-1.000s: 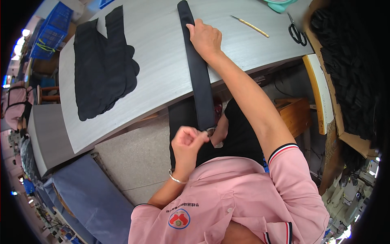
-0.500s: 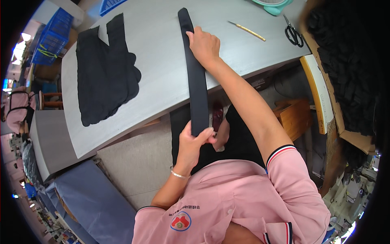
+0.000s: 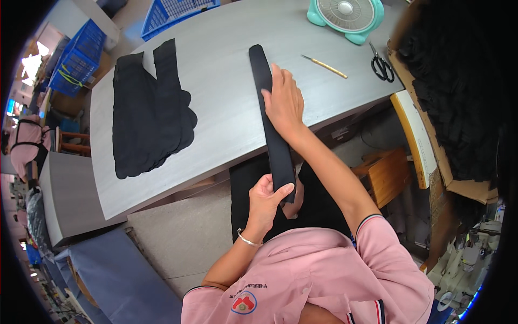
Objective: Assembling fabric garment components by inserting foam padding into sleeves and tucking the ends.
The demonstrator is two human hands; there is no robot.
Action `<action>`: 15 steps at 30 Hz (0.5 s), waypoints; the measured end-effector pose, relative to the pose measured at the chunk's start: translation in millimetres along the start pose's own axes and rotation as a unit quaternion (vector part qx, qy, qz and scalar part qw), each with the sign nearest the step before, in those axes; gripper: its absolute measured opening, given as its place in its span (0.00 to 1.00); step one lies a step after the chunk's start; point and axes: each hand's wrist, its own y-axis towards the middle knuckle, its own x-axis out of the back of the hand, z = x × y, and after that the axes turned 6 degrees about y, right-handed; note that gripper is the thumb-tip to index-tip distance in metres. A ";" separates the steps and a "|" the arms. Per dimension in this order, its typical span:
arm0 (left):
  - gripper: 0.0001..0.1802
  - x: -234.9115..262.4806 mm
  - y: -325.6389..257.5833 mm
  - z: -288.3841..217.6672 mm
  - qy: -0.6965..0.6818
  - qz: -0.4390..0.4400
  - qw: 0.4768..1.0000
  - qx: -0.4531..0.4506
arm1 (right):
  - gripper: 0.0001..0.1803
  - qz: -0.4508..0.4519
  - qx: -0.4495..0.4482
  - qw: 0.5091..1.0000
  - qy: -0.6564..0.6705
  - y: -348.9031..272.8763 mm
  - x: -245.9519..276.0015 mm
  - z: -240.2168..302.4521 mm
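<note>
A long, narrow black fabric strip point(image 3: 270, 110) lies lengthwise over the table, its near end hanging past the table's front edge over my lap. My left hand point(image 3: 266, 202) pinches that near end, thumb on top. Farther up, my right hand point(image 3: 286, 102) rests along the strip's right side; its fingers are stretched forward and the thumb, spread apart from them, lies across the fabric. Left of the strip, a stack of black cut fabric pieces point(image 3: 148, 121) with scalloped edges lies on the table.
On the grey table point(image 3: 221, 97) are a yellow-handled awl-like tool point(image 3: 330, 68), black-handled scissors point(image 3: 382, 67) and a turquoise fan point(image 3: 353, 33). A cardboard box point(image 3: 469, 189) of black fabric point(image 3: 448, 92) stands right. Blue baskets point(image 3: 175, 16) stand beyond the table. A person point(image 3: 27, 143) is far left.
The view has shifted, showing more of the fan and far basket. My right hand's fingers have straightened from a curled grip on the strip. My left hand still pinches the near end.
</note>
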 end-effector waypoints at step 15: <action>0.14 17.9 4.7 11.2 0.048 0.125 0.985 0.112 | 0.36 0.176 0.063 0.982 -0.033 26.0 -22.8 -51.5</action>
